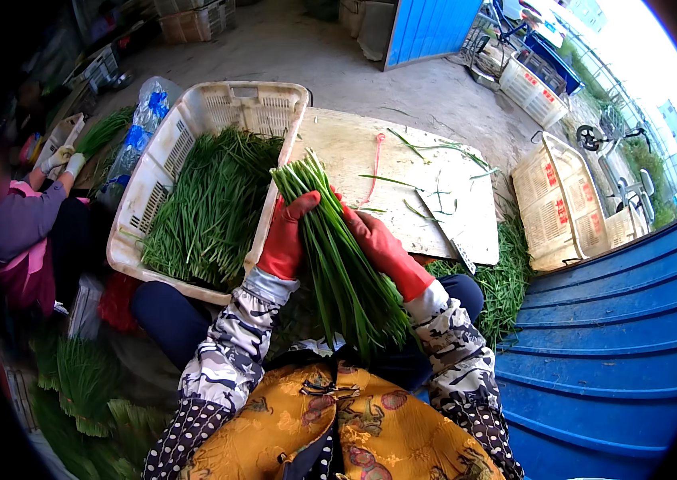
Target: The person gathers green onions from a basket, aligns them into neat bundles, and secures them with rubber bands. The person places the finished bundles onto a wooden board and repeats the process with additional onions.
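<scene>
Between my two red-gloved hands is a thick bunch of green garlic chives (344,264), its pale cut ends up and its leaf tips hanging over my lap. My left hand (291,234) grips one side just below the cut ends. On the other side my right hand (383,246) wraps the stalks. Just beyond lies a pale wooden board (338,135) with a red tie (378,159), loose leaf scraps and a knife (443,231) on it. A white plastic crate (179,150) to the left holds a heap of chives (212,204).
Trimmed leaves (503,279) pile beside the board's right edge. Blue corrugated metal (608,360) stands at my right, with white crates (560,198) beyond. At the left, a person (20,240) in white gloves holds chives (104,129). Several bundles (83,378) lie at lower left.
</scene>
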`<state>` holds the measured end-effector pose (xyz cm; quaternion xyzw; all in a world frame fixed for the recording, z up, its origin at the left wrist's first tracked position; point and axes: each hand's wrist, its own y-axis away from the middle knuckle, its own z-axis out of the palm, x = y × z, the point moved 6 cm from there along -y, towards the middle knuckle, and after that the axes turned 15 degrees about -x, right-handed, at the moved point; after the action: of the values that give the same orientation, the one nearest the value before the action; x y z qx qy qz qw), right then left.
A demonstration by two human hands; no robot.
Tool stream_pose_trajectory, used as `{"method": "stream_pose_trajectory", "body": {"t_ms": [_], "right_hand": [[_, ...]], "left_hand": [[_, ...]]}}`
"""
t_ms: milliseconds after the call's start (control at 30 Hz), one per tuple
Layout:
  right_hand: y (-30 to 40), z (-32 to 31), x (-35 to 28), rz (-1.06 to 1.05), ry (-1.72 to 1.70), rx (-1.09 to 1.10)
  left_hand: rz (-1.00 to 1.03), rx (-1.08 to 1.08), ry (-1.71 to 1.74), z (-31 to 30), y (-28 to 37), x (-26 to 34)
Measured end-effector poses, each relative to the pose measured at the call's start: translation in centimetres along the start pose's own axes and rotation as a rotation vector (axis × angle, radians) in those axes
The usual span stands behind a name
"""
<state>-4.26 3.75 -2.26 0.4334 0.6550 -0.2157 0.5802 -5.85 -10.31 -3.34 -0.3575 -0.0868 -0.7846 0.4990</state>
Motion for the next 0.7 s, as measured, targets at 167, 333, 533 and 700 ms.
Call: {"method": "stream_pose_trajectory", "body": {"t_ms": [167, 333, 533, 700], "right_hand": [[2.1, -2.9, -0.8, -0.235, -0.15, 0.154], [5.1, 2.2, -11.9, -0.526, 0.975, 0.267], [5.0, 4.3, -11.0, -0.652, 0.977, 0.261], [10.0, 7.5, -8.2, -0.705, 0.776, -0.235]], "left_hand": [[0.068, 0.048, 0.196, 1.3, 0.2, 1.9], [0.136, 0.046, 0.09, 1.8, -0.5, 3.9], [0.269, 0.069, 0.056, -0.2, -2.0, 5.8], [0.354, 0.049, 0.017, -2.9, -2.5, 9.4]]}}
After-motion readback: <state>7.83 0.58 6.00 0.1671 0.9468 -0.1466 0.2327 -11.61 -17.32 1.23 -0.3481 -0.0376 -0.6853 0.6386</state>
